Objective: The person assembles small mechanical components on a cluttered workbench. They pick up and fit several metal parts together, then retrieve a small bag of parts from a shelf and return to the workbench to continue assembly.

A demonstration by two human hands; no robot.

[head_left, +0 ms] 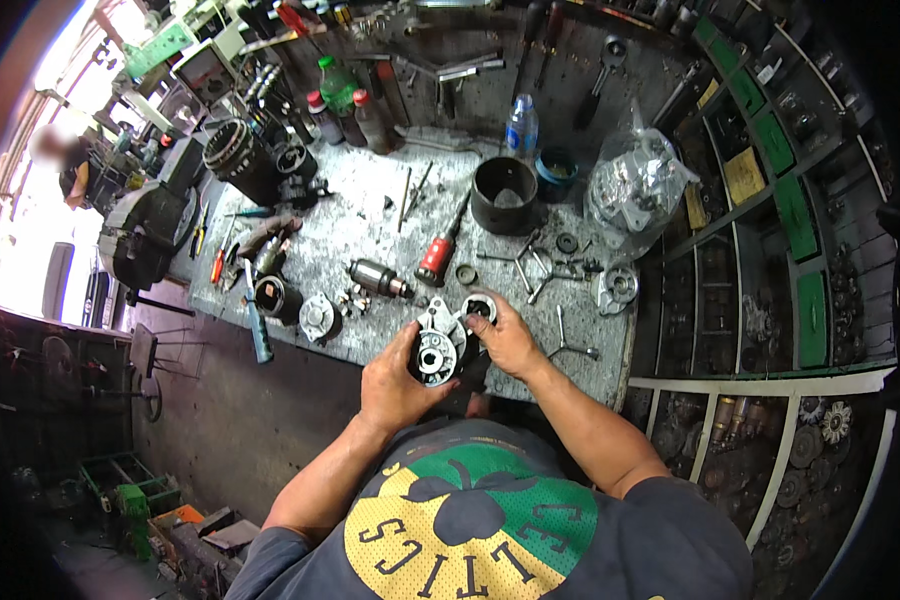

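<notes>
Over the near edge of the workbench (370, 215), the left hand (395, 385) cups the metal housing (438, 350) while the right hand (505, 340) closes round its far end, and a slack grip could drop it off the bench edge.

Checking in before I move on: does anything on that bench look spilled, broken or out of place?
Nothing stands out. Both hands, left hand and right hand, hold a metal housing at the workbench edge; loose parts and a red-handled screwdriver lie scattered, no visible spill.
</notes>
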